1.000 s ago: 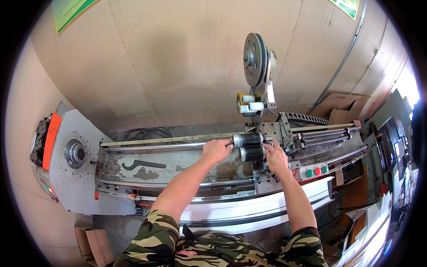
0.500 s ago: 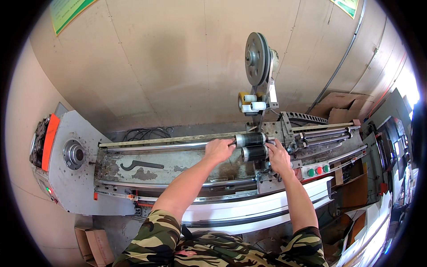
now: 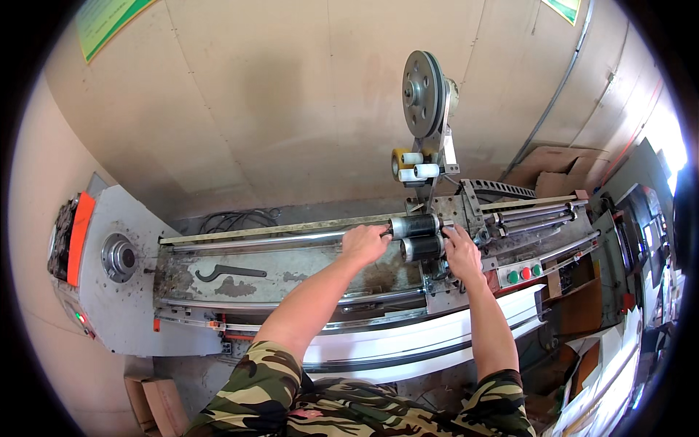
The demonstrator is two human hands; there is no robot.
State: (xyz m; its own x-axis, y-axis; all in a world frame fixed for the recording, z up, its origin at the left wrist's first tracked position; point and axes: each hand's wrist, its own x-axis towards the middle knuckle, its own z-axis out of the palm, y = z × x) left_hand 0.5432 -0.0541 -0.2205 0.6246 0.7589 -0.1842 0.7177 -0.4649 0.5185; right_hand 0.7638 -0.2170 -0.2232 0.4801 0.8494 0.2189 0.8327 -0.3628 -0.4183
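Two short black rollers with silver ends, an upper roller (image 3: 416, 226) and a lower roller (image 3: 421, 249), sit side by side on the metal carriage of a long machine. At the left end of the upper roller, my left hand (image 3: 365, 244) has its fingers curled round a dark end piece. My right hand (image 3: 463, 253) is closed at the upper roller's right end, with thumb and fingers bent inward; its exact grip is partly hidden. Left of my left forearm, a black hook spanner (image 3: 231, 272) lies flat on the stained machine bed (image 3: 320, 271).
Above the rollers rises a large grey wheel (image 3: 421, 93), with white guide rollers (image 3: 419, 171) and a yellow tape roll (image 3: 397, 164) below. Push buttons (image 3: 526, 273) sit right of my right hand. A grey headstock (image 3: 109, 306) stands left; polished rails (image 3: 291, 301) run along the bed.
The view has shifted slightly. Both hands remain at the roller ends and, with the rollers, appear a little farther right.
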